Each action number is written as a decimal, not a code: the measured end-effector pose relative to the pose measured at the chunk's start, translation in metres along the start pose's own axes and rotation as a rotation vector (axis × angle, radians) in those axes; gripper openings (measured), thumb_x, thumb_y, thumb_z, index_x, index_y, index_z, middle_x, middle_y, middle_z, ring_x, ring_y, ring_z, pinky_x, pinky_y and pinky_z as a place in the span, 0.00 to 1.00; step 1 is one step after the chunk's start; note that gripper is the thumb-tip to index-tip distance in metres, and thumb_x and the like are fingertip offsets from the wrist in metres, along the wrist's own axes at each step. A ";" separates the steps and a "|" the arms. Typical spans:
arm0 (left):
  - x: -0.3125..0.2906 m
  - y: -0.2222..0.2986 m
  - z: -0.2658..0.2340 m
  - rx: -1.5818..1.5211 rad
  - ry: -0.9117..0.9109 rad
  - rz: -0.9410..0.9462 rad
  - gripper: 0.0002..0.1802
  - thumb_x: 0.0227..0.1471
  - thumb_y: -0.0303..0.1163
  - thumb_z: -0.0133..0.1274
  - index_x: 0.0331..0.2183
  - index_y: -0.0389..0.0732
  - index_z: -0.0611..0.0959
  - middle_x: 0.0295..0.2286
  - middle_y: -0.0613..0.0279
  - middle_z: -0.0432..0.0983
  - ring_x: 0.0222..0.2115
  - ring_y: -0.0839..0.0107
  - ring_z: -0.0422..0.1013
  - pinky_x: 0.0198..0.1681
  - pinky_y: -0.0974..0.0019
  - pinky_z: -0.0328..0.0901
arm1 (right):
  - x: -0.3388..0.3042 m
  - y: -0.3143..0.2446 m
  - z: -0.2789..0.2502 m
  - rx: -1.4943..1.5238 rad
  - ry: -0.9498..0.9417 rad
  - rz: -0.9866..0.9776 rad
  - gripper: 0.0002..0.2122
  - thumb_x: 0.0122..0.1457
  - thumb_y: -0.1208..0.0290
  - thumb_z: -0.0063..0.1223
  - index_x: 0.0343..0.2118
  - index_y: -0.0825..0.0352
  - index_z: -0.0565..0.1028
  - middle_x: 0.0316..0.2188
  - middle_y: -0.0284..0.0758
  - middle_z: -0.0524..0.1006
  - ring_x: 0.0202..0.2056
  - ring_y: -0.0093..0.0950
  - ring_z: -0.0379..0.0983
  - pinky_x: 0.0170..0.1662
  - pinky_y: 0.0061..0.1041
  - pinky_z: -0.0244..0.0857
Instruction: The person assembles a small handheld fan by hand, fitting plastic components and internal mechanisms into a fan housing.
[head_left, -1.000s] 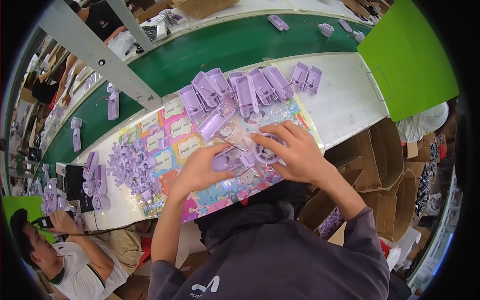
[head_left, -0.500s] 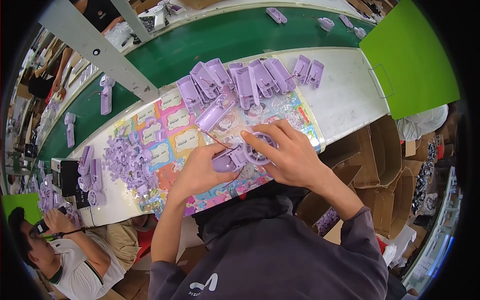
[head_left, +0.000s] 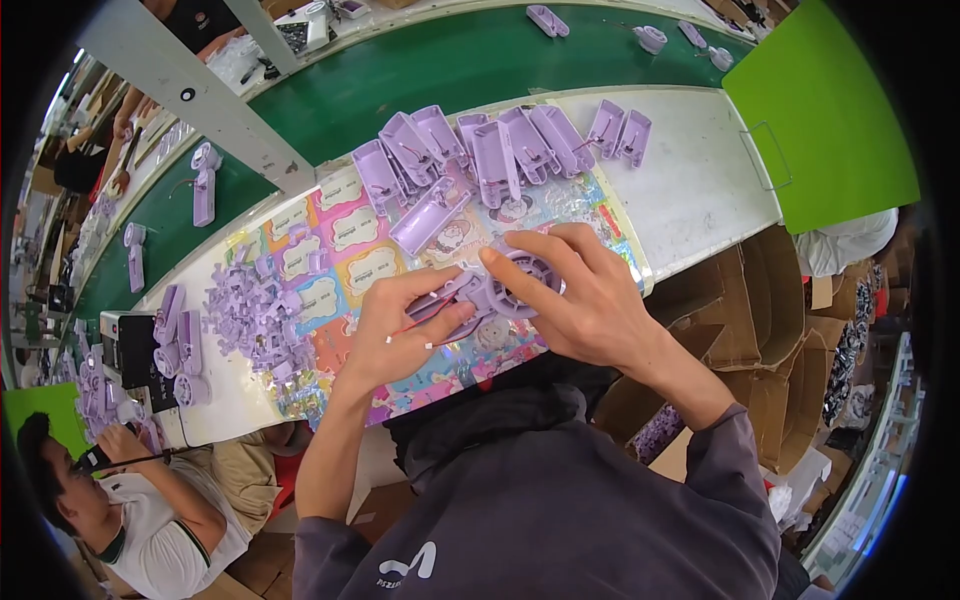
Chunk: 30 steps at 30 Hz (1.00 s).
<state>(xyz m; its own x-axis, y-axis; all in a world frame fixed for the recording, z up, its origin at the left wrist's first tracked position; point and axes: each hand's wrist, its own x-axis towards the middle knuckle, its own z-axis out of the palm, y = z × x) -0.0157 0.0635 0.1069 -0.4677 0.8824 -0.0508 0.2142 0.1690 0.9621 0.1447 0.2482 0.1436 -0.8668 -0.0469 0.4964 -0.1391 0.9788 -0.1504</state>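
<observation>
Between both hands, over the patterned mat, is a lilac handheld fan housing (head_left: 527, 272) with a round grille head and a short handle. My left hand (head_left: 385, 330) is closed round the handle end, its thumb lying across the inside. Red wires (head_left: 407, 326) run over that hand and end in small white connectors (head_left: 389, 340). My right hand (head_left: 592, 305) grips the round head, index finger resting across it and covering part of it. Just beyond my hands, a loose lilac handle shell (head_left: 425, 222) lies open side up. Behind it stands a cluster of similar shells (head_left: 492, 165) with wires.
A heap of small lilac parts (head_left: 255, 315) covers the mat's left side. Further left are assembled lilac pieces (head_left: 190, 350). A green conveyor belt (head_left: 400, 75) curves behind, beside a metal post (head_left: 215, 120). Cardboard boxes (head_left: 765, 330) stand at right; a person (head_left: 160, 500) sits lower left.
My left thumb has moved up onto the inside of the handle. The red wires, earlier beyond and below the handle, now drape over my left hand with their white connectors showing.
</observation>
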 end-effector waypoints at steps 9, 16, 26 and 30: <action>-0.001 -0.015 0.001 -0.287 -0.049 -0.053 0.21 0.52 0.27 0.65 0.47 0.27 0.82 0.35 0.59 0.83 0.36 0.79 0.74 0.41 0.72 0.69 | 0.003 0.008 0.000 0.199 -0.083 0.051 0.38 0.32 0.82 0.61 0.56 0.58 0.77 0.49 0.34 0.74 0.44 0.40 0.68 0.47 0.35 0.69; 0.017 -0.012 -0.012 -0.202 0.087 -0.009 0.19 0.52 0.27 0.65 0.45 0.29 0.84 0.33 0.62 0.83 0.33 0.80 0.74 0.38 0.72 0.69 | -0.001 0.023 0.017 0.311 0.040 0.168 0.39 0.42 0.77 0.70 0.62 0.64 0.68 0.55 0.43 0.72 0.48 0.43 0.70 0.52 0.36 0.68; 0.219 -0.087 -0.144 0.428 0.810 -0.115 0.24 0.48 0.46 0.67 0.38 0.34 0.87 0.34 0.49 0.84 0.34 0.58 0.80 0.41 0.59 0.71 | -0.057 0.045 0.099 0.209 0.140 0.371 0.11 0.52 0.77 0.61 0.40 0.66 0.76 0.26 0.36 0.74 0.27 0.36 0.74 0.31 0.34 0.68; 0.269 -0.133 -0.188 0.291 0.922 -0.401 0.27 0.42 0.52 0.69 0.37 0.37 0.89 0.38 0.47 0.84 0.40 0.52 0.80 0.46 0.55 0.71 | -0.052 0.043 0.102 0.249 0.136 0.409 0.08 0.52 0.75 0.60 0.35 0.66 0.76 0.28 0.39 0.74 0.30 0.39 0.75 0.34 0.36 0.70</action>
<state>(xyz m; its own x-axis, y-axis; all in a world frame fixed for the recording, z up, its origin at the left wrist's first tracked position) -0.3312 0.1954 0.0158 -0.9966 0.0822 -0.0106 0.0394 0.5826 0.8118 0.1354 0.2727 0.0239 -0.8062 0.3736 0.4587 0.0747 0.8334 -0.5475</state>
